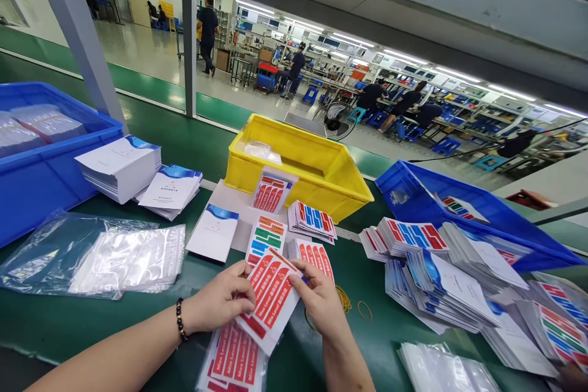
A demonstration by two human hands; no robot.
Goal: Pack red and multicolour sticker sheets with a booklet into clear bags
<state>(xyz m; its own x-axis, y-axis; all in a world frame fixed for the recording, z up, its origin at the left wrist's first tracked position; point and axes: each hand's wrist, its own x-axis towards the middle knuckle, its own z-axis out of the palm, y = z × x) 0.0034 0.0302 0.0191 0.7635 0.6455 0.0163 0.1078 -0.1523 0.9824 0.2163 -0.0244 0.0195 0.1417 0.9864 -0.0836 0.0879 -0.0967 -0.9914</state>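
Note:
My left hand (223,299), with a beaded bracelet on its wrist, is closed on the left edge of a sticker sheet (273,294) printed with red label strips. My right hand (319,299) pinches the same sheet at its upper right. Just below it lies a clear plastic bag (234,361) with similar red stickers inside. Beyond my fingers are a multicoloured sticker sheet (267,237), a pile of red sticker sheets (315,255) and a stack of red and blue sheets (312,220). Whether the held sheet is one layer or several I cannot tell.
A yellow bin (298,165) stands ahead, between a left blue bin (50,159) and a right blue bin (459,214). Booklets (122,165) and clear bags (133,257) lie left. More booklets (450,288) and rubber bands (343,300) are right. People work in the background.

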